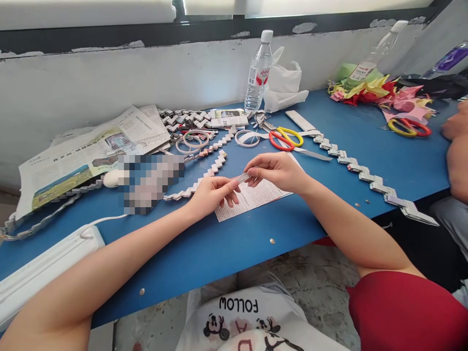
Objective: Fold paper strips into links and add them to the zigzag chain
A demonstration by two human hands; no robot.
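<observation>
Between my two hands, above a printed sheet, is a small folded paper strip (242,178). My left hand (215,195) pinches its left end between thumb and fingers. The fingertips of my right hand (274,171) close on its other end. The printed sheet (252,200) lies on the blue table under the hands. Just left of them, a zigzag chain of folded paper (197,185) rests on the table. Behind my hands are red and yellow scissors (287,139) and a roll of clear tape (247,138).
Newspapers (91,151) and woven paper pieces cover the back left. A water bottle (259,73) stands by a white bag (285,80). Another paper chain (360,170) runs down the right. Colourful paper (387,92) and a person's arm (457,151) are at the far right.
</observation>
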